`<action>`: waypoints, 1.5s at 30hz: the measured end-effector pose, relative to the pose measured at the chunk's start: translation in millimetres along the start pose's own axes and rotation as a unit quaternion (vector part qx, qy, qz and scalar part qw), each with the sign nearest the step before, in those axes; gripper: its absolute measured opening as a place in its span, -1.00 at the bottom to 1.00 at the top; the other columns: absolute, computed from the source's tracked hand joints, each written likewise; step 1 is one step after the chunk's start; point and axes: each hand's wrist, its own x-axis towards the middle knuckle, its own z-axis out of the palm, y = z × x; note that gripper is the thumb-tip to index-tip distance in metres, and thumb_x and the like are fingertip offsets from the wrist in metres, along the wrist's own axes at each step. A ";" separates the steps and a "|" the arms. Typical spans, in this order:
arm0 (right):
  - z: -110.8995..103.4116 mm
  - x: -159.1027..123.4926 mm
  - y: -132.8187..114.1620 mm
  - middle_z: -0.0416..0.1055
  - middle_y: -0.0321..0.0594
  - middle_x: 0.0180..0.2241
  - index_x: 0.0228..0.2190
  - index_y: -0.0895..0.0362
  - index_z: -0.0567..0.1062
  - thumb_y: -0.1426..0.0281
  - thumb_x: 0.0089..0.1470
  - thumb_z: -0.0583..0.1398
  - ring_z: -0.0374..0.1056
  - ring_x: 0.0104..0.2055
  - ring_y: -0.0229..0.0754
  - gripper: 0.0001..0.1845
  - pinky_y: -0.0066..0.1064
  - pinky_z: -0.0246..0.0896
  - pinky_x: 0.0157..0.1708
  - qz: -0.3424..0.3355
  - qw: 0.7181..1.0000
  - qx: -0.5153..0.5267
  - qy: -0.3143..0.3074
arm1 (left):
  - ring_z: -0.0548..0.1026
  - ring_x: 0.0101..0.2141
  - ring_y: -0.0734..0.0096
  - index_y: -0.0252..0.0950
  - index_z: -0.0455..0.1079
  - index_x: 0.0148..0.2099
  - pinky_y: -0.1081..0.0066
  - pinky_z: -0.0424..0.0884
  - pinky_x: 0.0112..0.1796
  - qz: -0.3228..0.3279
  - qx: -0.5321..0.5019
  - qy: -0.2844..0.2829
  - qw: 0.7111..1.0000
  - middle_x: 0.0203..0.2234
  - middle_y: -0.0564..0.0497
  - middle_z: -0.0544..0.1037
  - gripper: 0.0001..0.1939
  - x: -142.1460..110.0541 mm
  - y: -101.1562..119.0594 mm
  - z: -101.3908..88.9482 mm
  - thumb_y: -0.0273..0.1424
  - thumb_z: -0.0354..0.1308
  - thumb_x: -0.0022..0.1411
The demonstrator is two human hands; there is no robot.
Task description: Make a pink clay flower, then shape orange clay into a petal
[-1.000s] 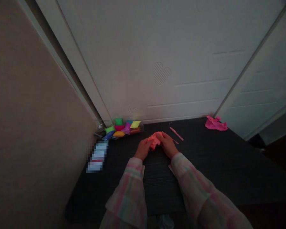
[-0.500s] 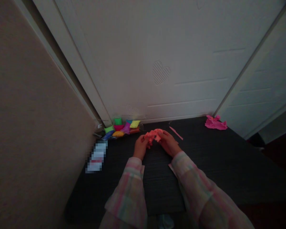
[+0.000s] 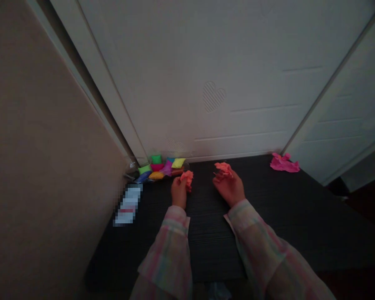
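Two torn lumps of coral-orange modelling clay are held apart above the dark table. My left hand is closed on one ragged clay piece, pinched between thumb and fingers. In my right hand sits the other clay piece, with the fingers curled round its underside. A gap separates the two hands. The pink strips seen earlier beside the right hand are now hidden behind it.
Several colourful clay packets lie in clear plastic at the table's back left. A blurred-out pale item rests by the left wall. A crumpled bright pink clay piece lies at the back right. A white panel rises behind the table.
The single clay lump stretched, opened a hole and came apart in two. My hands moved away from each other, each keeping a piece; the right one also rose slightly.
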 end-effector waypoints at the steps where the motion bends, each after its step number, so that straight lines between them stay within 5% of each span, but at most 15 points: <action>1: 0.6 -0.7 1.1 0.33 -0.39 -0.53 -0.49 0.01 0.38 0.23 -0.08 0.04 0.20 -0.54 -0.37 -0.83 -0.48 0.11 -0.50 0.001 1.000 -0.014 -0.007 | 0.25 -0.73 0.66 -0.33 0.19 -0.44 0.61 0.16 -0.72 0.001 0.000 0.003 1.000 -0.71 0.18 0.30 -0.81 0.0 0.3 -0.2 -0.30 0.04 -0.08; 7: 9.9 -2.3 23.9 0.39 -0.30 -0.45 -0.48 0.13 0.42 0.38 -0.25 0.21 0.27 -0.39 -0.28 -0.84 -0.40 0.12 -0.32 0.051 0.991 -0.106 -0.062 | 0.30 -0.67 0.62 -0.35 0.31 -0.33 0.59 0.19 -0.69 -0.015 -0.016 -0.090 0.996 -0.61 0.09 0.39 -0.75 -9.4 7.1 8.0 -0.38 0.10 -0.16; 11: 6.9 1.5 30.7 0.39 -0.32 -0.45 -0.46 0.12 0.39 0.34 -0.23 0.19 0.28 -0.39 -0.29 -0.82 -0.39 0.12 -0.29 0.045 0.988 -0.139 -0.058 | 0.37 -0.58 0.51 -0.38 0.32 -0.34 0.53 0.25 -0.64 -0.043 -0.050 -0.153 0.986 -0.54 0.00 0.41 -0.70 -13.6 9.6 9.2 -0.26 0.02 -0.09; 17: 0.2 1.8 30.5 0.39 -0.34 -0.36 -0.28 0.04 0.33 0.41 -0.29 0.22 0.29 -0.33 -0.29 -0.60 -0.39 0.12 -0.26 0.053 0.978 -0.194 -0.055 | 0.29 -0.64 0.61 -0.37 0.30 -0.42 0.56 0.21 -0.62 -0.052 -0.043 -0.165 0.984 -0.65 0.10 0.34 -0.70 -11.0 5.1 7.5 -0.20 0.07 -0.09; 24: -0.8 0.6 30.6 0.40 -0.30 -0.49 -0.45 0.17 0.43 0.37 -0.28 0.19 0.28 -0.44 -0.26 -0.78 -0.40 0.13 -0.37 0.060 0.960 -0.265 -0.066 | 0.24 -0.66 0.64 -0.38 0.33 -0.45 0.59 0.14 -0.64 -0.033 0.000 -0.173 0.984 -0.69 0.14 0.33 -0.78 -9.9 4.6 5.5 -0.29 0.11 -0.10; 32: 4.0 3.1 30.5 0.29 -0.38 -0.64 -0.56 0.17 0.39 0.34 -0.24 0.13 0.17 -0.59 -0.33 -0.86 -0.48 0.07 -0.55 -0.002 0.957 -0.289 0.010 | 0.27 -0.65 0.62 -0.34 0.30 -0.41 0.59 0.16 -0.63 0.003 0.008 -0.171 0.985 -0.67 0.14 0.36 -0.87 -15.1 4.7 14.2 -0.38 0.07 -0.07; 45: -3.4 11.5 27.4 0.29 -0.30 -0.55 -0.50 0.17 0.35 0.27 -0.24 0.11 0.18 -0.51 -0.27 -0.77 -0.41 0.11 -0.45 -0.121 0.918 -0.333 0.179 | 0.35 -0.61 0.57 -0.33 0.27 -0.38 0.56 0.28 -0.61 -0.032 -0.046 -0.163 0.985 -0.60 0.12 0.40 -0.80 -24.2 7.5 25.5 -0.54 -0.02 -0.16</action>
